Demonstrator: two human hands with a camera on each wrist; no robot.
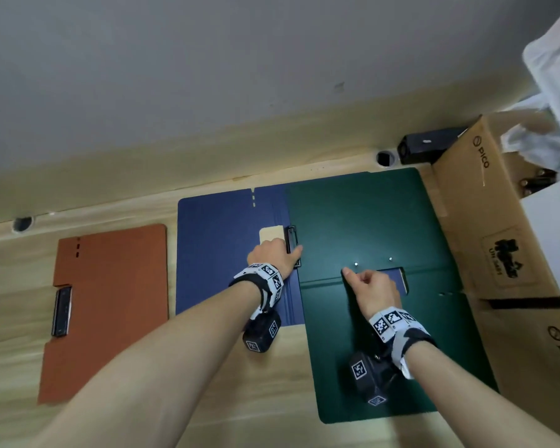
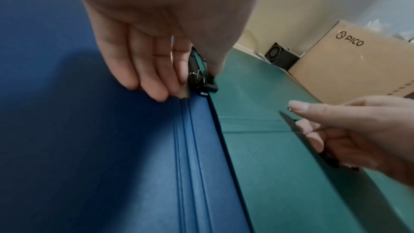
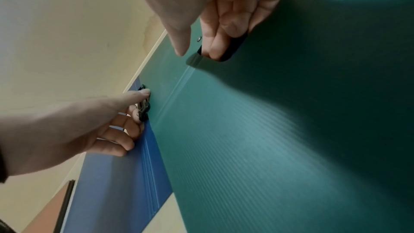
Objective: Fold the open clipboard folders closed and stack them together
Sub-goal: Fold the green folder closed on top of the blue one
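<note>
A dark green folder [image 1: 369, 215] lies opened out flat, overlapping the right part of an open blue folder [image 1: 220, 253]. My left hand [image 1: 274, 253] pinches the black clip [image 1: 292, 240] where the two meet, thumb on the green side, other fingers curled onto the blue folder [image 2: 89, 148]. My right hand [image 1: 369, 282] hooks its fingers into the cut-out by the green folder's [image 3: 268, 130] centre crease, with the thumb lying on top. An orange folder [image 1: 110, 302] lies flat at the far left with its own clip [image 1: 61, 310] on its left edge.
A PICO cardboard box [image 1: 485, 221] stands against the green folder's right edge. A small black box [image 1: 424, 147] and a cable hole [image 1: 384, 158] sit behind it by the wall. A white basket [image 1: 556, 59] is at the top right. The wooden table [image 1: 207, 383] shows in front.
</note>
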